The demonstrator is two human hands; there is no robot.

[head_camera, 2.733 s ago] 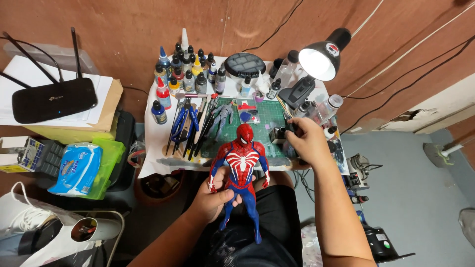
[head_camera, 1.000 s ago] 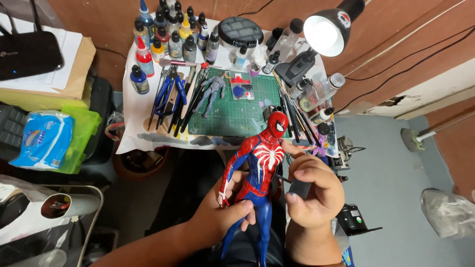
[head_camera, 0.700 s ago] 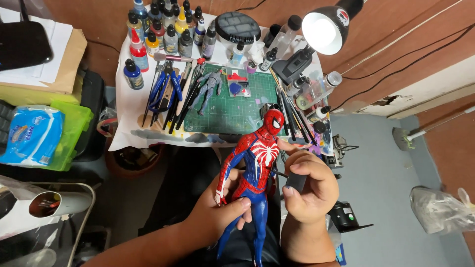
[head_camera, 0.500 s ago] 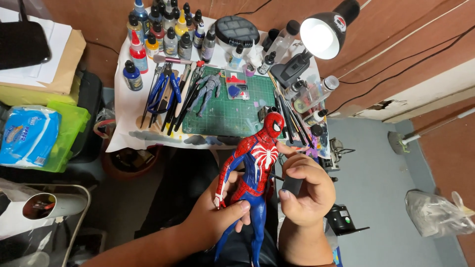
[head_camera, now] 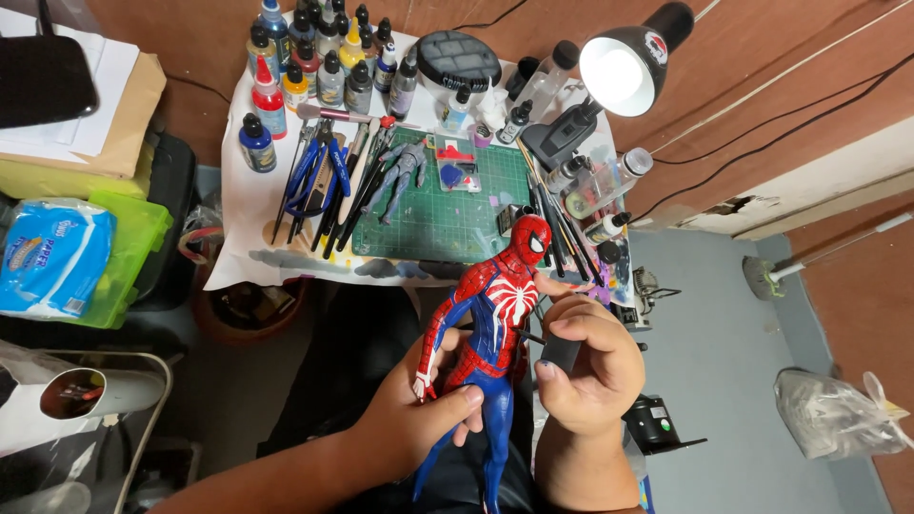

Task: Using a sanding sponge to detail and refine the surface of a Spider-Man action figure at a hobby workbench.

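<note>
A red and blue action figure (head_camera: 487,324) with a white spider mark on its chest is held upright over my lap, in front of the small work table. My left hand (head_camera: 419,409) grips it around the waist and hips. My right hand (head_camera: 588,366) is closed on a small dark grey block-shaped tool (head_camera: 560,352), held against the figure's raised arm (head_camera: 562,283). The figure's legs hang down between my forearms.
A green cutting mat (head_camera: 447,205) lies on the white-covered table (head_camera: 243,238) with a grey figure (head_camera: 398,176), pliers (head_camera: 314,176) and brushes. Paint bottles (head_camera: 314,67) line the back. A lit desk lamp (head_camera: 619,67) stands at right. A tissue pack (head_camera: 48,257) sits on a green box at left.
My right hand came back from the table with the dark tool and now works at the figure's arm. The figure was drawn down toward my lap and tilted slightly.
</note>
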